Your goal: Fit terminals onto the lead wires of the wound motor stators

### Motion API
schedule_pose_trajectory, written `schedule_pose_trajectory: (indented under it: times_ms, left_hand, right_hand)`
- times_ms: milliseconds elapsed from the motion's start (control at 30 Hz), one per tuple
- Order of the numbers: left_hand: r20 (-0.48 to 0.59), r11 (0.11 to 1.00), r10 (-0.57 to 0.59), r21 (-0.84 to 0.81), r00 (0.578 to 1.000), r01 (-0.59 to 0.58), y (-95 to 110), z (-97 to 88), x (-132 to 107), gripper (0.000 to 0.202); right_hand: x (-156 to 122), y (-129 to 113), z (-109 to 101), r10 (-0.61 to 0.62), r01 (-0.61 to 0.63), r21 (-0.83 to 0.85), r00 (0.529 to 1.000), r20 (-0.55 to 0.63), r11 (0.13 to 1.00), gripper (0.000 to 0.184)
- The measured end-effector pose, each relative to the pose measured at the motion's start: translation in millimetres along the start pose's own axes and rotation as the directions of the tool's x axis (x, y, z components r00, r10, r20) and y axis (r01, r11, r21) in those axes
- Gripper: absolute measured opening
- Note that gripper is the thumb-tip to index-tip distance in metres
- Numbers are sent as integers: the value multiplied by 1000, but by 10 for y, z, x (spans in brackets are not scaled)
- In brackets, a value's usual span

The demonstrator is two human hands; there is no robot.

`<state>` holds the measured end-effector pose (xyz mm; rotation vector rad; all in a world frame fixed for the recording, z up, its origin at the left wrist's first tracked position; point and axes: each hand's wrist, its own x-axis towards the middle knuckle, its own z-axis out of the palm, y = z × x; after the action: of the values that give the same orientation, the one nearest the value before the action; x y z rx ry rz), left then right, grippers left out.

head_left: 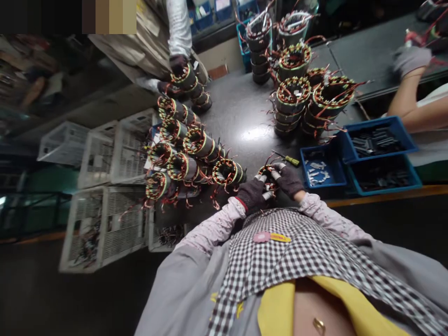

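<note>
Gripping a wound stator (pixel 268 171) with left hand (pixel 250 193) and right hand (pixel 289 180), both grips closed; mostly hidden by gloved fingers (pixel 276 175).

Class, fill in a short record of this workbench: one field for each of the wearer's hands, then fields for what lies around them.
left hand: dark glove, grips the wound stator from its left
right hand: dark glove, grips it from its right
beside right hand: screwdriver, blue bins
to the left: stators lying on their sides
further back: stacked stators
other people: co-worker's hand on a stator; another gloved hand
</note>
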<state>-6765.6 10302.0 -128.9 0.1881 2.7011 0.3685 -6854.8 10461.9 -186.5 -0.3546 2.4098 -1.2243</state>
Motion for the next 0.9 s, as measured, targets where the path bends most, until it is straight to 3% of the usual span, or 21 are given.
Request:
schedule_pose_trajectory:
  times_ms: [133,333,400,467,533,633,767,900]
  left_hand:
    - [55,1000,-21,10,998,20,38,0,30,40]
    - [69,987,-151,58,986,147,147,25,25,37]
    - [59,982,-188,-9,980,189,160,46,33,34]
    - [44,935,-271,-225,962,274,147,57,46,28]
    - [57,769,-357,-548,932,328,98,47,46,23]
    - [65,414,-401,-877,914,244,-36,-5,10,24]
    - [99,79,-370,-987,924,138,-152,-36,-26,34]
    - [114,-57,-184,-993,976,105,-71,25,33,47]
  right_hand:
    - [-1,32,7,-30,30,-11,1000,3,1000,30]
    - [-21,48,34,-64,64,-68,998,3,996,31]
    - [-29,35,49,-69,69,-88,998,-1,994,33]
    - [-36,25,69,-47,46,-75,999,-14,996,34]
    - [-40,27,86,-28,26,-45,999,-32,999,33]
    - [-58,41,59,-18,20,139,1000,-14,990,30]
    - [-142,-36,-105,-77,-17,508,983,165,861,35]
    - [-240,-305,-232,-220,68,528,948,229,846,36]
